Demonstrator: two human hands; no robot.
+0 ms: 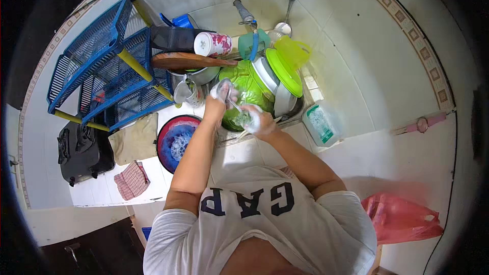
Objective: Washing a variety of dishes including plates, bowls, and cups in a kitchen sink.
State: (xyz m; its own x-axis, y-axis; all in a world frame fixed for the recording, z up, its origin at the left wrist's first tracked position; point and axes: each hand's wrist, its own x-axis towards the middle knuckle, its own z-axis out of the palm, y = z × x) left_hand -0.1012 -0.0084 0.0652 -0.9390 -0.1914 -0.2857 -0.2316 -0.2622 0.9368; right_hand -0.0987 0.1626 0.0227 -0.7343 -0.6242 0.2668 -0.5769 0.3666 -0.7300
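Observation:
My left hand [218, 101] is wet with suds and closed around a metal spoon or ladle [233, 105]. Its rounded end points up and its handle slants down to the right. Against that handle, my right hand [263, 121] presses a sudsy green scrubbing pad [243, 118], partly covered by foam and fingers. Both hands are over the near side of a large bright green rounded item [248, 88] in the sink. A printed mug [193, 93] lies tilted just left of my left hand. Further left stands a red-and-blue basin [164, 137] with foamy water.
A faucet [244, 13] with a blue hose end hangs over piled dishes, including a lime-green lid [283, 72] and a wooden board [191, 61]. At left is a blue rack [114, 61]; at right, a soap container [320, 125]. A red plastic bag [405, 219] hangs by my right side.

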